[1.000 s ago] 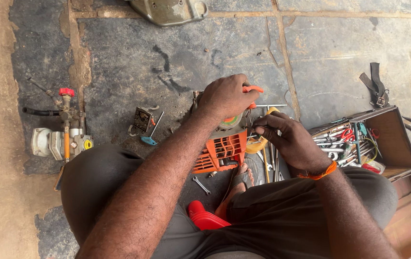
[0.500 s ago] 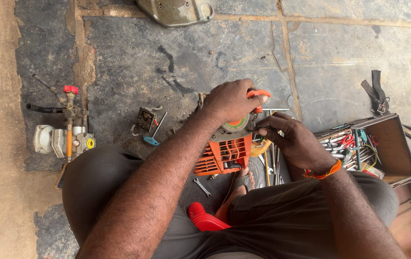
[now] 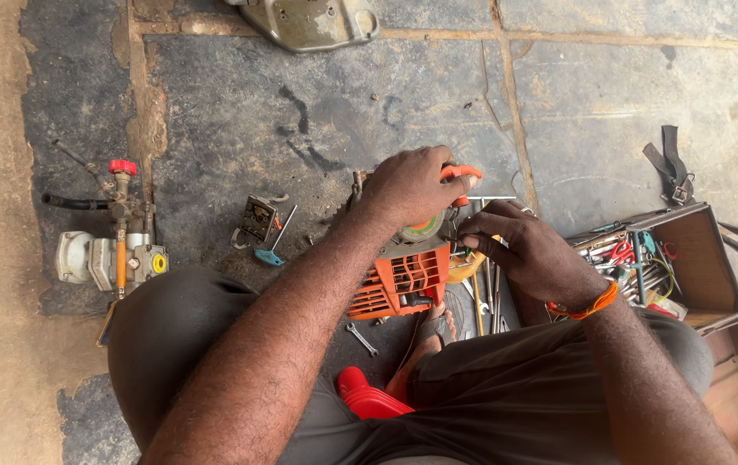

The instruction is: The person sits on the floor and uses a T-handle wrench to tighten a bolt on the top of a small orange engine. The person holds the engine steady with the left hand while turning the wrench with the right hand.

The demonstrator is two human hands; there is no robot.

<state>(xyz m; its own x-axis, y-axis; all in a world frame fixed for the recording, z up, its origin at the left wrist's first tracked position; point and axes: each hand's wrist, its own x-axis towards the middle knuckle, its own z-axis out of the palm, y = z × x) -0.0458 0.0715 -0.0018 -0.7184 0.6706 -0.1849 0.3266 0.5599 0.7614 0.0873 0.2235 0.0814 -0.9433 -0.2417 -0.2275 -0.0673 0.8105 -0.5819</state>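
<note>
Your orange engine unit (image 3: 403, 280) sits on the dark stone floor between your knees, its slatted plastic cover facing up toward you, with a darker metal body above the cover. A round green-and-orange part at its top shows just under your left hand (image 3: 407, 185), which lies clamped over that upper end. An orange-tipped piece (image 3: 462, 172) sticks out past your left knuckles. Your right hand (image 3: 528, 250) pinches at the unit's right upper edge, fingers touching it.

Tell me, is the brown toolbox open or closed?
Open. The brown toolbox on the person's right has its top uncovered, and the tools piled inside show plainly.
</note>
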